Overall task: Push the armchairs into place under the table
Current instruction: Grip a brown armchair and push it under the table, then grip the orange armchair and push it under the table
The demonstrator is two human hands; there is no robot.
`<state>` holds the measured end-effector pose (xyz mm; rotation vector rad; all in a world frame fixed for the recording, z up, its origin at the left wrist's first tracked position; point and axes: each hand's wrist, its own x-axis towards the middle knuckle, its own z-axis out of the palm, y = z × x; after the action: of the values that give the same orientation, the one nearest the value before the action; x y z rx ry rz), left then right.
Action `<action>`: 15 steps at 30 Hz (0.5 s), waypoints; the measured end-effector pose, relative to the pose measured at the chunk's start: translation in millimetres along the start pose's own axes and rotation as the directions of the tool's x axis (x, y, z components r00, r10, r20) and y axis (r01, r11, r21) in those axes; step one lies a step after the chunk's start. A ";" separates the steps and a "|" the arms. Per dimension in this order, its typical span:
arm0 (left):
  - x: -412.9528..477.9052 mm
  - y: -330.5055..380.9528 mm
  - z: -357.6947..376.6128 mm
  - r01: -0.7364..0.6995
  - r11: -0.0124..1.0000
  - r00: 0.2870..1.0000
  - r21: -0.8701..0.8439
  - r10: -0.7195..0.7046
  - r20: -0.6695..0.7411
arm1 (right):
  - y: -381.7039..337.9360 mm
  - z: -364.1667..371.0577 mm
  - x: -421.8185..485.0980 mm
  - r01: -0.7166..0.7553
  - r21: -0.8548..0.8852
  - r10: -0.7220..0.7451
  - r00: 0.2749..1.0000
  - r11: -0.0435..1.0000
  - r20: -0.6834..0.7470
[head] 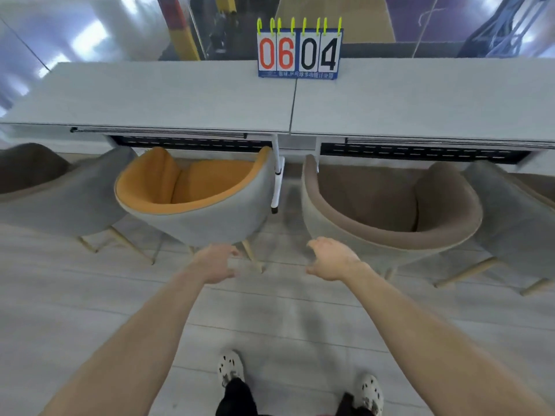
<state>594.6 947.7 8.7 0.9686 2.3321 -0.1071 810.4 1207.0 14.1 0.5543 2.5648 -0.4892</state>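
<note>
Left hand point(217, 264), right hand point(333, 261): fingers loosely curled, empty, near backs of orange armchair point(195, 187) and taupe armchair point(375, 199), both half under table point(165, 97); hazard: skewed shove jams either against table leg point(277, 181).

1. I see the orange armchair point(210, 181) lined orange, shelled grey.
2. The brown armchair point(375, 199) has brown lining, beige shell.
3. The tabletop point(150, 97) is pale grey.
4. Score cards point(285, 54) show red and black digits on white.
</note>
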 end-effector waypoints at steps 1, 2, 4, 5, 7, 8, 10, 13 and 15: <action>1.1 -24.0 -3.6 -0.006 1.000 1.000 -0.014 0.006 0.002 | -26.1 2.0 10.5 0.003 0.017 -0.003 1.000 1.000 -0.003; -1.0 -45.2 -9.0 -0.004 1.000 1.000 -0.027 0.005 0.007 | -52.8 4.7 20.3 0.005 0.030 -0.005 1.000 1.000 -0.007; -6.1 -88.0 -19.3 -0.001 1.000 0.999 -0.028 0.002 0.033 | -104.8 9.0 38.5 0.015 0.045 -0.015 1.000 0.999 0.009; -9.1 -108.4 -23.6 -0.008 1.000 0.999 -0.011 0.009 0.054 | -128.1 10.6 45.7 0.019 0.056 -0.021 1.000 0.998 0.021; -12.4 -148.5 -31.7 -0.001 1.000 0.998 0.006 0.001 0.064 | -167.6 15.2 60.5 0.013 0.066 -0.015 0.999 0.998 0.029; -11.2 -166.8 -36.9 0.017 1.000 0.998 0.008 -0.018 0.063 | -183.5 16.4 67.9 0.006 0.070 -0.009 0.999 0.998 0.031; -1.4 -201.1 -46.7 0.051 0.999 0.998 0.009 -0.051 0.048 | -208.8 16.1 82.9 -0.005 0.072 0.002 0.999 0.997 0.036; 13.1 -231.5 -62.0 0.061 0.997 0.998 0.040 -0.061 0.003 | -231.5 12.7 103.3 -0.026 0.063 0.024 0.999 0.998 0.028; 23.6 -241.0 -73.9 0.060 0.997 0.997 0.044 -0.058 -0.045 | -239.4 8.0 117.8 -0.038 0.075 0.038 0.999 0.996 0.006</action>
<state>383.8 808.0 19.6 0.9326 2.4085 -0.1642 607.8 1033.5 4.6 0.6261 2.5354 -0.5742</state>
